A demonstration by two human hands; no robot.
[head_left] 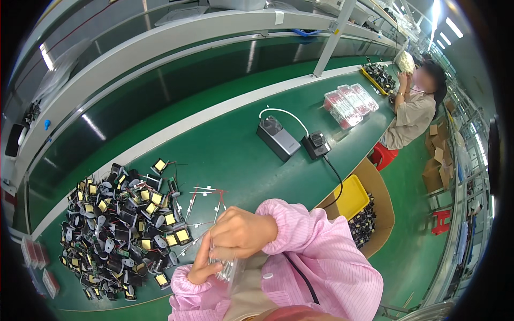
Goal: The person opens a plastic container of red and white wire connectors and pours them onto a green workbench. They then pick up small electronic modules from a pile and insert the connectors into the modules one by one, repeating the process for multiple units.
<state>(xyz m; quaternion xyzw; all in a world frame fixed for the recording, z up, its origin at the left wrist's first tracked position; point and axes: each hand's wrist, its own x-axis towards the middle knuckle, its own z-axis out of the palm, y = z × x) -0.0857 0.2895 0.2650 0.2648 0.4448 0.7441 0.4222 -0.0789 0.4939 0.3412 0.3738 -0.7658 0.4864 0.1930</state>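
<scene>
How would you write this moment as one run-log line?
left hand: holds clear bag of small pieces | right hand: against bag | green bench: pile of black parts, left of hands

Power bank [277, 140]: grey, on green bench [230, 156], joined to black unit [316, 145] by white cable [292, 114].
Clear boxes [350, 104]: grouped farther along bench, red contents showing.
Far tray [373, 82]: yellow, full of dark parts [381, 76], near co-worker.
Co-worker [415, 117]: beige top, seated on red stool [381, 156].
Carton [384, 203]: beside bench, yellow tray [350, 195] at its top.
Aisle: second red stool [441, 222], brown cartons [432, 174] on green floor [412, 203].
Post [333, 40]: white, upright at bench's far edge.
</scene>
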